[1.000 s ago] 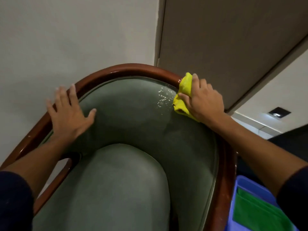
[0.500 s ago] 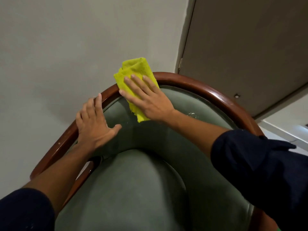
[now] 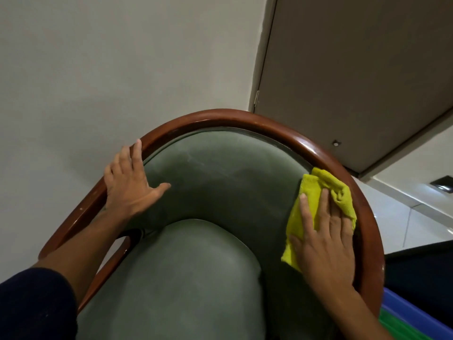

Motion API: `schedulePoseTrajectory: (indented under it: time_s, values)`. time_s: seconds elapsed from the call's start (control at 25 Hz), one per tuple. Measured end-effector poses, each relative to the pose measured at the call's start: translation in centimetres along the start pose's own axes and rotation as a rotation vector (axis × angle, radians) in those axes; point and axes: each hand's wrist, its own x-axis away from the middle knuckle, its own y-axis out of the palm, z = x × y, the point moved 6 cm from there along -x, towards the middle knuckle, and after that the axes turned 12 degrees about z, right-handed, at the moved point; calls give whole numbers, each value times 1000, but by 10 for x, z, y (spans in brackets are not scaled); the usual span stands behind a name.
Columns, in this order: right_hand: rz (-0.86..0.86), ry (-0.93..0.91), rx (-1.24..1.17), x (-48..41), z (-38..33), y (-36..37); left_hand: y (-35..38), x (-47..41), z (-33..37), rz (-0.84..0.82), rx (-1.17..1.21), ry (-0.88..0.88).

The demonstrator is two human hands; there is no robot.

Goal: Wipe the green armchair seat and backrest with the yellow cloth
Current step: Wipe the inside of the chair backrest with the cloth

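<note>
The green armchair has a curved backrest (image 3: 220, 182) inside a glossy brown wooden rim (image 3: 220, 116), and a rounded seat cushion (image 3: 181, 278) below. My left hand (image 3: 130, 182) lies flat and spread on the left of the backrest, fingers over the rim. My right hand (image 3: 323, 244) presses the folded yellow cloth (image 3: 316, 192) flat against the right side of the backrest, just inside the rim. The cloth sticks out above and to the left of my fingers. A faint damp streak crosses the upper backrest.
A pale wall stands behind the chair, with a grey-brown door (image 3: 355, 69) at the upper right. A blue bin (image 3: 411, 312) holding green cloth sits at the lower right beside the chair. Light floor tiles (image 3: 404, 212) show to the right.
My right hand has swept the yellow cloth from the upper left of the backrest across to its right side. The left hand stays on the left rim.
</note>
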Motion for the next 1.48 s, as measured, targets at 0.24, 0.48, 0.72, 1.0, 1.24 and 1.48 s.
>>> schedulePoseTrajectory:
  time_s: [0.24, 0.48, 0.72, 1.0, 1.24, 1.48]
  values:
    - [164, -258, -103, -105, -86, 30, -5, 1, -1, -39, 28, -39]
    - [342, -1108, -8, -128, -248, 71, -2, -2, 2, -24, 128, -83]
    - [311, -1325, 295, -91, -229, 102, 1, 0, 10, 0, 111, -55]
    - [180, -184, 94, -83, -22, -30, -11, -21, 21, 8, 157, -24]
    - [-22, -153, 114, 0, 9, -42, -3, -4, -6, -58, 114, -49]
    - [-10, -182, -101, -109, -60, -10, -3, 1, -1, -81, 132, -49]
